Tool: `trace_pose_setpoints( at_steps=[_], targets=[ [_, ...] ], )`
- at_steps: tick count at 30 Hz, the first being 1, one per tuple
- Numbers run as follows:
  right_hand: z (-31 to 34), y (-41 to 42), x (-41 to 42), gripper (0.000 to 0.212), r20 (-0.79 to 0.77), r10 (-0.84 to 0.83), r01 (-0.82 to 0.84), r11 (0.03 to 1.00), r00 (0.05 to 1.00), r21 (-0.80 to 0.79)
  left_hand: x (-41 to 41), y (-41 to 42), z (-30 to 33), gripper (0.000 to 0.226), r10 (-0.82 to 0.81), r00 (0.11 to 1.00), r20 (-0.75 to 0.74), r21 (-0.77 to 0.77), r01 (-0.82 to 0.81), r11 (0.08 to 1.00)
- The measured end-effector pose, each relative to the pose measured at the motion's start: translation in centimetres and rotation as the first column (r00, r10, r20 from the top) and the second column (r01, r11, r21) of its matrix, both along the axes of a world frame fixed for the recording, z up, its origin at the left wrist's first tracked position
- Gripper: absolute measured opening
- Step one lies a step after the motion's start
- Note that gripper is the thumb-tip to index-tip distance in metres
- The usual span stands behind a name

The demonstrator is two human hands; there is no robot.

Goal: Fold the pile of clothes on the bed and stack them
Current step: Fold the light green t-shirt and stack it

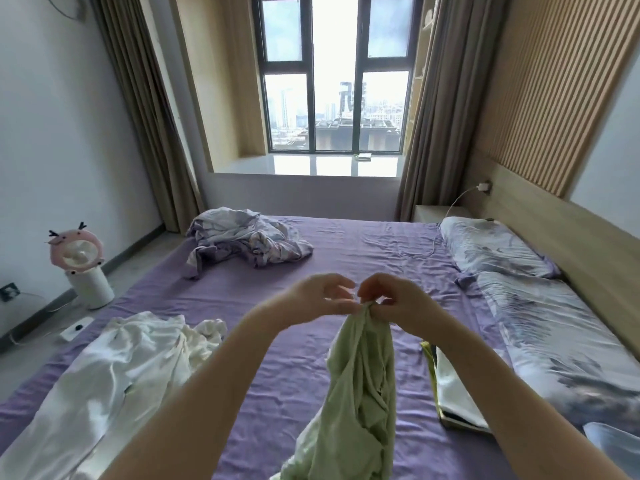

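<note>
Purple sheets are covering the bed (311, 358) from edge to edge, and right over the near middle of it a green garment (360, 375) is hanging in the air, bunched at the top and trailing down to the sheet. Both hands are meeting at that top edge. The right hand (398, 303) is pinching the bunched fabric between thumb and curled fingers, carrying the weight. The left hand (318, 296) is sitting just beside it, fingers loosely curved and half spread, fingertips at the same bunch; whether it is actually gripping cloth is hard to tell from here.

To my eye this is the finding-the-edge step, and doing it well means walking the fingers apart along the hem or shoulder line until the garment is hanging flat, then giving it a shake before laying it on the bed.

Just right of the green garment, something flat in white and yellow-green (450, 386) is lying on the sheet. Left of the garment, a rumpled white garment (131, 362) is waiting. Farther beyond, toward the far left of the bed, a purple and white heap (242, 244) is lying crumpled, and off to the far right a pillow (491, 247) is resting by the headboard. Beyond all of it, the window (332, 81) is showing city buildings.
</note>
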State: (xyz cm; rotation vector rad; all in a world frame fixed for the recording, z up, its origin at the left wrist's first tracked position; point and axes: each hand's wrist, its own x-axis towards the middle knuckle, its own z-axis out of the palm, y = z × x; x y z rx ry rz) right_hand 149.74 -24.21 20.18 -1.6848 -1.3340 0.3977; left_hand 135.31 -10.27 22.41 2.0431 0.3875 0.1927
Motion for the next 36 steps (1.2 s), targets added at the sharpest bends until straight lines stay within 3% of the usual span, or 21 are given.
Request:
trace_pose_setpoints(
  at_steps=[2, 3, 6, 8, 9, 12, 15, 17, 21, 24, 28, 31, 33, 36],
  targets=[
    [0.7, 0.0, 0.1, 0.043, -0.03, -0.005, 0.006, 0.999, 1.0, 0.036, 0.5, -1.3, -2.1, 0.018, 0.008, 1.0, 0.019, -0.086, -0.006, 0.996],
    [0.9, -0.1, 0.2, 0.042, -0.056, -0.008, 0.011, 0.999, 0.998, 0.053, 0.8, -1.7, -2.6, 0.009, 0.043, 0.998, 0.047, -0.047, -0.041, 0.998],
    [0.1, -0.4, 0.2, 0.03, -0.152, -0.052, 0.07, 0.991, 0.987, 0.117, 1.3, -2.0, -3.1, 0.03, 0.133, 0.98, 0.144, 0.092, -0.148, 0.985],
    [-1.6, -0.6, -0.4, 0.019, -0.266, -0.101, 0.137, 0.983, 0.959, 0.119, 1.3, -2.0, -2.8, 0.036, 0.153, 0.964, 0.217, 0.06, -0.17, 0.984],
    [-2.8, -0.5, -0.7, 0.019, -0.271, -0.132, 0.163, 0.982, 0.954, 0.094, 1.1, -1.9, -2.7, 0.036, 0.18, 0.951, 0.25, 0.017, -0.191, 0.982],
    [-6.9, -0.4, -1.7, 0.021, -0.07, -0.19, 0.181, 0.977, 0.979, -0.114, 0.4, -0.9, -2.2, 0.025, 0.305, 0.885, 0.352, -0.115, -0.283, 0.952],
    [-9.3, -0.9, -1.1, 0.005, 0.045, -0.272, 0.274, 0.917, 0.961, -0.29, -1.3, 1.2, -1.4, 0.017, 0.452, 0.791, 0.413, -0.115, -0.447, 0.887],
    [-9.1, -1.5, -0.1, 0.005, 0.0, -0.308, 0.288, 0.89, 0.951, -0.354, -3.1, 3.5, -0.7, 0.018, 0.505, 0.736, 0.451, -0.057, -0.541, 0.839],
    [-4.5, -2.1, 1.9, 0.009, -0.34, -0.274, 0.218, 0.956, 0.9, -0.195, -7.6, 8.0, -0.4, 0.009, 0.5, 0.752, 0.429, 0.304, -0.642, 0.704],
    [0.1, -1.2, 2.1, 0.011, -0.336, -0.17, 0.157, 0.985, 0.926, -0.067, -9.6, 9.5, -0.8, 0.018, 0.593, 0.715, 0.371, 0.215, -0.687, 0.694],
    [3.8, 0.8, 0.5, 0.021, -0.129, -0.152, 0.163, 0.984, 0.98, 0.077, -9.4, 8.0, -0.9, 0.021, 0.58, 0.767, 0.275, 0.176, -0.633, 0.754],
    [4.5, 2.4, -1.2, 0.018, -0.177, -0.121, 0.144, 0.982, 0.977, 0.123, -7.6, 4.1, -0.3, 0.016, 0.484, 0.812, 0.326, 0.16, -0.552, 0.819],
    [4.5, 3.4, -2.3, 0.019, -0.253, -0.104, 0.14, 0.982, 0.962, 0.13, -5.8, 0.9, -0.4, 0.02, 0.348, 0.874, 0.338, 0.086, -0.397, 0.914],
    [3.9, 4.0, -3.0, 0.02, -0.191, -0.144, 0.164, 0.982, 0.971, 0.096, -3.3, -2.2, -1.5, 0.028, 0.121, 0.989, 0.089, 0.059, -0.126, 0.99]
  ],
)
